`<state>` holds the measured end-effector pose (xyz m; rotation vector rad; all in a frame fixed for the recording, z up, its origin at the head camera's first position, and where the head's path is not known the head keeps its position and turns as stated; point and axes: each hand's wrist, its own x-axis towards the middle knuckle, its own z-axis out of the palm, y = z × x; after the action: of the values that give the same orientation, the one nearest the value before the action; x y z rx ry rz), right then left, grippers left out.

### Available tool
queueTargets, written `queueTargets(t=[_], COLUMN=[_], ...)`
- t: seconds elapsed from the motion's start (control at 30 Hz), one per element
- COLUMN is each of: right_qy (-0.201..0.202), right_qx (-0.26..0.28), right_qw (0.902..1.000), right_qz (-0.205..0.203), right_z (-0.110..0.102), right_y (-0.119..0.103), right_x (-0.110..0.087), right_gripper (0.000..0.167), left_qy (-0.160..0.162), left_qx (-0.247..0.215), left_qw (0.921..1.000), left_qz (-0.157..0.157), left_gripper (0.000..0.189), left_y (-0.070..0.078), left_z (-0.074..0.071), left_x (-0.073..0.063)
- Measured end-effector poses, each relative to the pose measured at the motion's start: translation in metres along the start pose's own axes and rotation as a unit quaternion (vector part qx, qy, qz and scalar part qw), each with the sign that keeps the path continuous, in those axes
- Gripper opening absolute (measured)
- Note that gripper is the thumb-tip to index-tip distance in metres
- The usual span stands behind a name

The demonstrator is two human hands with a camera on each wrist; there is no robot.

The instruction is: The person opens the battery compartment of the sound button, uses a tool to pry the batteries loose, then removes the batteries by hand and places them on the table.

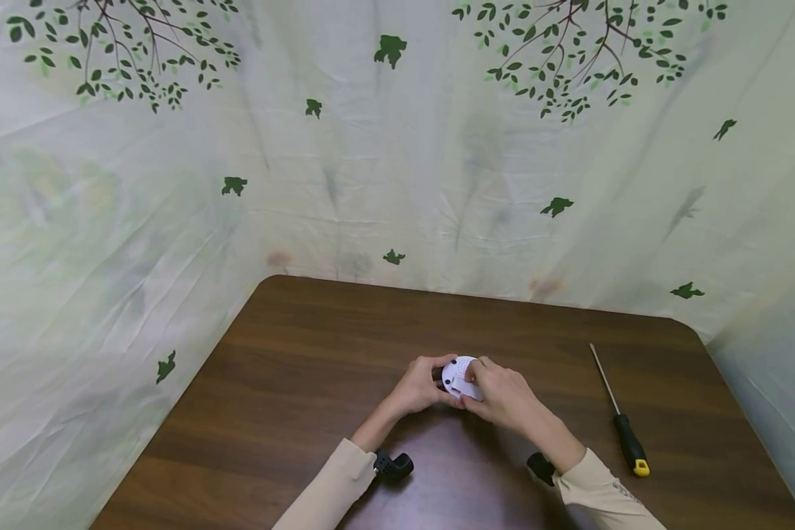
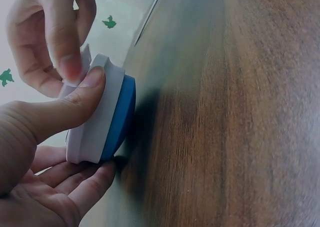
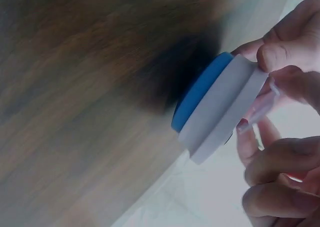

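Observation:
My left hand (image 1: 419, 386) grips a round white device with a blue face (image 2: 95, 122) by its rim, thumb on the white side and fingers underneath. The device is tilted close over the table, its blue face turned down. Its white back (image 1: 454, 372), with small holes and dark round spots, faces up in the head view. My right hand (image 1: 509, 394) reaches over that back with bent fingers and pinches a thin white cover (image 3: 262, 107), raised at an angle from the device. Fingers partly hide the cover and the back.
A screwdriver (image 1: 626, 434) with a black and yellow handle lies on the brown wooden table (image 1: 318, 331) to the right. Behind the table hangs a pale cloth (image 1: 437, 162) with printed leaves. Each wrist wears a black camera mount (image 1: 392, 466).

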<state>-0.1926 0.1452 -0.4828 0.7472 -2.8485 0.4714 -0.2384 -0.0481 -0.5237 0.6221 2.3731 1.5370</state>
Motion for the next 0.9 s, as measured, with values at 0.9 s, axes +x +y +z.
queueTargets(t=[0.9], right_qy=[0.014], right_qx=[-0.028], right_qw=[0.9944], right_qz=[0.101], right_z=[-0.062], right_y=[0.09], right_x=[0.0], right_gripper=[0.024], left_qy=[-0.002], left_qx=[-0.044], left_qw=[0.9989], left_qz=[-0.014], left_gripper=[0.085], left_y=[-0.002], left_z=[0.005], left_x=[0.003])
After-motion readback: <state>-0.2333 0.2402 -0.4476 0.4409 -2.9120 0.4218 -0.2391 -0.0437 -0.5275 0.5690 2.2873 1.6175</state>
